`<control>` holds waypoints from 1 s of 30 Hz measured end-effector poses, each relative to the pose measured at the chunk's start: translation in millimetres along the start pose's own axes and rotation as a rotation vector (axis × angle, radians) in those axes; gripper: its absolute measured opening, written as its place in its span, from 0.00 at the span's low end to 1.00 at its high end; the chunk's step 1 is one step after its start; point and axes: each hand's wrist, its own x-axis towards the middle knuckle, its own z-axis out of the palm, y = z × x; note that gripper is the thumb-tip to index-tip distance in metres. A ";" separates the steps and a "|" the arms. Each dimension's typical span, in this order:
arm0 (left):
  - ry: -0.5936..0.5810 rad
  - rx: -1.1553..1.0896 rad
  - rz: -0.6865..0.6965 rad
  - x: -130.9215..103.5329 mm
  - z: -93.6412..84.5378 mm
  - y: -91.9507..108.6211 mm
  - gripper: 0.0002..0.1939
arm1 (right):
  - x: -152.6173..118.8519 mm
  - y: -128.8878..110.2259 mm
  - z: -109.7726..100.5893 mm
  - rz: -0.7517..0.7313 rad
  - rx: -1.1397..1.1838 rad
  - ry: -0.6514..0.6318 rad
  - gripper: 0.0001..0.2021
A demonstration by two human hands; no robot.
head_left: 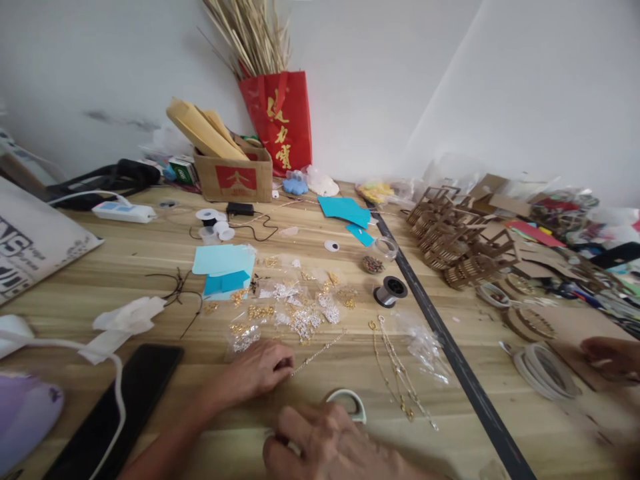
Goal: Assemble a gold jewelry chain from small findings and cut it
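My left hand (263, 367) rests low on the wooden table, its fingers pinched together at the near end of a thin beaded chain (320, 352). The chain stretches away to the upper right along the tabletop. My right hand (325, 443) is closer to me, slightly blurred, with curled fingers; whatever they hold is hidden. Just beyond its knuckles a pale green ring (353, 400) shows, perhaps a scissors handle, partly covered by the hand. Small bags of gold and silver charms (305, 320) lie beyond my left hand. Several gold and silver chains (397, 367) lie to the right.
A wire spool (390, 292), a tub of beads (373, 265) and blue cards (225, 270) lie farther back. At left are a black phone-like slab (120, 413) and a white cable (119, 380). Another person's hand (613, 357) is at right, near brown wooden baskets (455, 240).
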 end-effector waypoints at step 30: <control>0.256 -0.274 -0.040 10.6 -8.3 -9.6 0.07 | -38.6 103.6 41.3 0.588 1.309 0.054 0.13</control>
